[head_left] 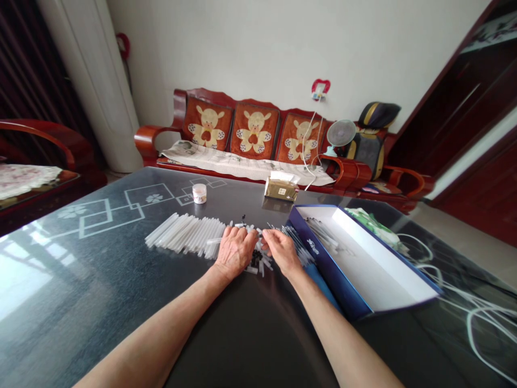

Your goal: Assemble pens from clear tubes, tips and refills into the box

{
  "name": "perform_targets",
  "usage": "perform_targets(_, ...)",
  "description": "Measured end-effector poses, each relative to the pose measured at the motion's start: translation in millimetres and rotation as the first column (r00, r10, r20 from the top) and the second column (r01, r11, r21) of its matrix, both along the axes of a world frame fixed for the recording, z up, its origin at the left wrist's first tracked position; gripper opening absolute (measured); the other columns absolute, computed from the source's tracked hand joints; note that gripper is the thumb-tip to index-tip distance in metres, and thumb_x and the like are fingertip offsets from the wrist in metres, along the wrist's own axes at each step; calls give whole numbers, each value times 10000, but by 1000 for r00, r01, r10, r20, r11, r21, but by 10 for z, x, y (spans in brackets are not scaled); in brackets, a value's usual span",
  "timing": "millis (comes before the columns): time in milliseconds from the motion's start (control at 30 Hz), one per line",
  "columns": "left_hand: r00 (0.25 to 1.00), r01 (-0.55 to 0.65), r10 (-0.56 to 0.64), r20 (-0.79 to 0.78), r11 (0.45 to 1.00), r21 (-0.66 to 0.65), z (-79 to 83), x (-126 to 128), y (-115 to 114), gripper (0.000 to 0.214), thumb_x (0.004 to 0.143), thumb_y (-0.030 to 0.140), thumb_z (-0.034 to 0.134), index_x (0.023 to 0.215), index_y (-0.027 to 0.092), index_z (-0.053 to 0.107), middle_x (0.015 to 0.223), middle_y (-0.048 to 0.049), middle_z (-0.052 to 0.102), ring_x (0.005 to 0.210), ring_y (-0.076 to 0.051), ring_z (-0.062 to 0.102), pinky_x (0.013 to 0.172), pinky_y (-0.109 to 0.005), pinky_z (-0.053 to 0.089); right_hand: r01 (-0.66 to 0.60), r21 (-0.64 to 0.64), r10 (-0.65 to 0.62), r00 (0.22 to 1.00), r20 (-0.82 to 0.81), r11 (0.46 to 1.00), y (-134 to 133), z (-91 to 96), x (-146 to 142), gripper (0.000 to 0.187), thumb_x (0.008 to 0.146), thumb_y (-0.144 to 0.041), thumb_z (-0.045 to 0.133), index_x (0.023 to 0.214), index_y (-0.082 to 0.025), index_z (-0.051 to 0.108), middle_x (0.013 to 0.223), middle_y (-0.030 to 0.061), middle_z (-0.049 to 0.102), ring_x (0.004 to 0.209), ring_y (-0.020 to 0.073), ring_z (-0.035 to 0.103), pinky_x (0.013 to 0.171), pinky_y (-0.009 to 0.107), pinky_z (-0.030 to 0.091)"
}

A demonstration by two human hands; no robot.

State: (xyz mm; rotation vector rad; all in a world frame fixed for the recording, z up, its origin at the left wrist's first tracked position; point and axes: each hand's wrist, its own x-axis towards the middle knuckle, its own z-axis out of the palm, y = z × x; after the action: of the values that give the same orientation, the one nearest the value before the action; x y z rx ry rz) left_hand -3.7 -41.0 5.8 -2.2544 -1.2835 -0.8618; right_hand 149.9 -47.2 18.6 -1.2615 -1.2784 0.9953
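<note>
My left hand [236, 249] is closed around a translucent white pen barrel [214, 241], whose end sticks out to the left. Close beside it, my right hand [283, 250] has thumb and fingers pinched at the barrel's other end; a small dark piece shows there, too small to make out. A row of white pen barrels [181, 231] lies left of my hands. Small clear and black pen parts [262, 264] are heaped between and below my hands. Thin pen refills [302, 245] lie in a bunch right of my right hand, against the box.
A blue box [374, 269] with a white inside stands on the right, several pens [323, 234] in it. Behind are a small round tub [199, 193] and a tissue box [281, 188]. White cables [456, 293] and a green-white bag [374, 226] lie right of the box.
</note>
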Motion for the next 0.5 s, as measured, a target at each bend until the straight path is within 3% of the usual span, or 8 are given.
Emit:
perform_targets(100,1000,8,-8,-8,1000,-7,-6,-1,6,287,970,331,374,1025,233,639,750,-42,582,760,-214,514,754,-357,303,-7,25,6,997,72,1000,4,5,6,299,729,-504,633,763,-209,668,664,6,642,624,158,599,526,253,434)
perform_targets(333,1000,9,-9,-2,1000,-23,-12,-12,13,278,967,313,380,1053,233,633,754,-41,585,760,-214,515,754,-355,304,-102,60,101,995,13,993,-12,25,10,294,680,-357,675,919,-192,631,839,10,662,676,119,580,575,230,459)
perform_targets(433,1000,8,-8,-5,1000,-22,-13,-11,13,279,967,309,377,1041,234,635,755,-41,585,762,-215,515,754,-356,304,-51,59,49,998,29,997,-5,9,16,356,689,-422,681,959,-198,619,902,39,673,711,148,617,561,244,473)
perform_targets(500,1000,8,-8,-10,1000,-19,-12,-8,13,283,969,321,375,1032,234,637,754,-41,585,763,-215,516,756,-356,303,-17,45,14,998,68,999,1,1,19,333,735,-498,625,880,-199,636,815,39,674,681,165,623,535,255,467)
